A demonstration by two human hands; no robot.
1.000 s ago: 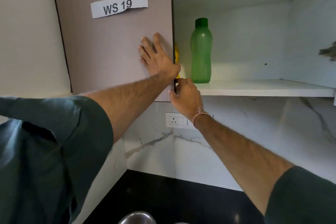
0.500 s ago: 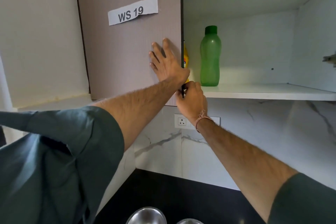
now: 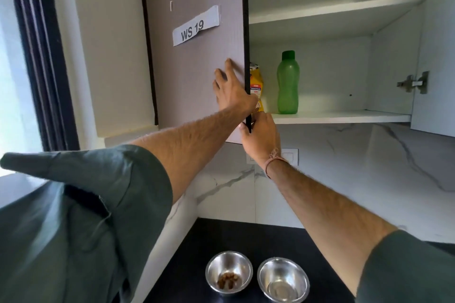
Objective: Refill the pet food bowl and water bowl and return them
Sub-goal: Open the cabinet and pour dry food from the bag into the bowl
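Two steel bowls stand on the black counter (image 3: 320,253): the left bowl (image 3: 229,272) holds a few brown kibble pieces, the right bowl (image 3: 283,282) looks to hold a little water. Up in the open wall cupboard, a green water bottle (image 3: 287,82) stands on the lower shelf (image 3: 344,117), with a yellow food packet (image 3: 256,85) to its left, partly hidden by the grey cupboard door (image 3: 194,76). My left hand (image 3: 231,88) lies flat on that door's face, fingers spread. My right hand (image 3: 261,131) grips the door's lower edge.
The grey door carries a paper label reading WS 19 (image 3: 195,26). The cupboard's right door (image 3: 435,56) stands open with a metal hinge (image 3: 413,82). An upper shelf (image 3: 332,8) is bare. A marble backsplash with a socket (image 3: 290,156) rises behind the counter; a window frame (image 3: 37,56) is at left.
The view has tilted down and shifted, so both bowls on the counter now show. The yellow packet shows more beside the door edge. Both hands stay on the door.
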